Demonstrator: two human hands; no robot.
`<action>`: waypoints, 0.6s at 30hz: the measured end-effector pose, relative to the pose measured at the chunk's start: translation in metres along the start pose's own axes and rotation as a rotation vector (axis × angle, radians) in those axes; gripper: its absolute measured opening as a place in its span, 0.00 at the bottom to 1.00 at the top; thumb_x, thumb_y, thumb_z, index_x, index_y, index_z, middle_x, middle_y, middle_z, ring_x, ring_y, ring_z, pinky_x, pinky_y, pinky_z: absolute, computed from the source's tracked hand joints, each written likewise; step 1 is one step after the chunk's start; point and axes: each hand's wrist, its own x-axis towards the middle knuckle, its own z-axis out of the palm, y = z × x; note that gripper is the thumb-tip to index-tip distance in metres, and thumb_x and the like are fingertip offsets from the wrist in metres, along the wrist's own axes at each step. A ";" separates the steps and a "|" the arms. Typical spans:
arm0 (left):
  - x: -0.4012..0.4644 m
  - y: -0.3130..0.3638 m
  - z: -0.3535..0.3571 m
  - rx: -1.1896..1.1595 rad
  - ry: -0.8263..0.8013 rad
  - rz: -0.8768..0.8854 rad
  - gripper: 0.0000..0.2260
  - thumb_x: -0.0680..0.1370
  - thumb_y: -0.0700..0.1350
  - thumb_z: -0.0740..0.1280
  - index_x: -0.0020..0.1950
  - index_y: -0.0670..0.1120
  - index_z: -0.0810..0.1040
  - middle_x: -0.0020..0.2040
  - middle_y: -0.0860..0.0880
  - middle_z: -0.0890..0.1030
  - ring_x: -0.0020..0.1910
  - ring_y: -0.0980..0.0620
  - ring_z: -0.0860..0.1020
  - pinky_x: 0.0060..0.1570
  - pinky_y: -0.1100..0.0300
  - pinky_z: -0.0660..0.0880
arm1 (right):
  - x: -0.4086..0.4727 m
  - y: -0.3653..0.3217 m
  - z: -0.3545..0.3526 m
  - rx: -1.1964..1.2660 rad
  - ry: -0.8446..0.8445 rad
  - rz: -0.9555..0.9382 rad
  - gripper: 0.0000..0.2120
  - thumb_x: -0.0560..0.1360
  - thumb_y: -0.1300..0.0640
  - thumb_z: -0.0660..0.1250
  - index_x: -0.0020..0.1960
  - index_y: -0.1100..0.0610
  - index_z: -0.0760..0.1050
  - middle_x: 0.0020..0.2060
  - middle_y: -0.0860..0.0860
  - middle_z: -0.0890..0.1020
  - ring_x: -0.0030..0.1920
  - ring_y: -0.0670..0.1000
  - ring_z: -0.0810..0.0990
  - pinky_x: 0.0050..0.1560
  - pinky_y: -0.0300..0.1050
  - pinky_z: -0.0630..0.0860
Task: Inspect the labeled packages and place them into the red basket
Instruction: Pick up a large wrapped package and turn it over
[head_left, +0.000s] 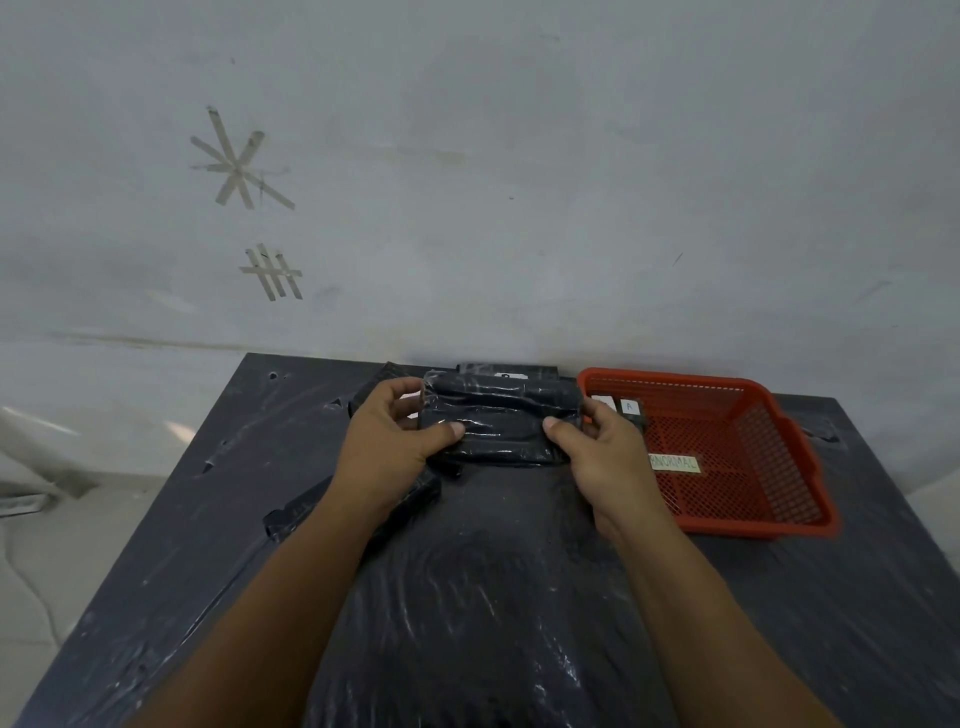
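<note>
In your hands: your left hand (400, 431) and right hand (597, 441) each grip one end of a black package (498, 426), mid-frame, above the tabletop (208, 519).
Done: red basket (753, 499), right of the frame, already holds a labelled package (626, 408).
Left: more black packages (311, 506) lie left and behind.

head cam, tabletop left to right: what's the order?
Flat black package under the left forearm → left hand → black wrapped package held in both hands → right hand → red basket, with labeled packages in its far-left corner.
</note>
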 end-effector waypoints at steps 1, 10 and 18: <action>-0.001 0.000 0.001 -0.007 -0.013 0.002 0.25 0.69 0.42 0.81 0.62 0.53 0.76 0.57 0.54 0.80 0.53 0.62 0.76 0.55 0.58 0.75 | 0.002 0.002 -0.002 0.019 0.006 -0.004 0.15 0.76 0.61 0.74 0.62 0.55 0.81 0.50 0.52 0.88 0.53 0.54 0.87 0.61 0.58 0.82; 0.001 -0.001 0.003 -0.056 0.047 -0.042 0.27 0.62 0.54 0.81 0.59 0.54 0.80 0.58 0.47 0.84 0.55 0.47 0.84 0.60 0.45 0.80 | 0.006 0.002 -0.005 0.029 -0.042 -0.008 0.31 0.67 0.50 0.78 0.69 0.53 0.78 0.55 0.51 0.87 0.56 0.53 0.86 0.63 0.58 0.81; 0.004 -0.004 0.001 -0.100 0.077 0.017 0.18 0.72 0.31 0.75 0.56 0.48 0.78 0.56 0.45 0.84 0.50 0.49 0.84 0.54 0.51 0.82 | 0.001 0.003 -0.003 0.035 -0.090 0.002 0.18 0.76 0.58 0.75 0.64 0.50 0.80 0.52 0.49 0.88 0.54 0.49 0.87 0.62 0.56 0.81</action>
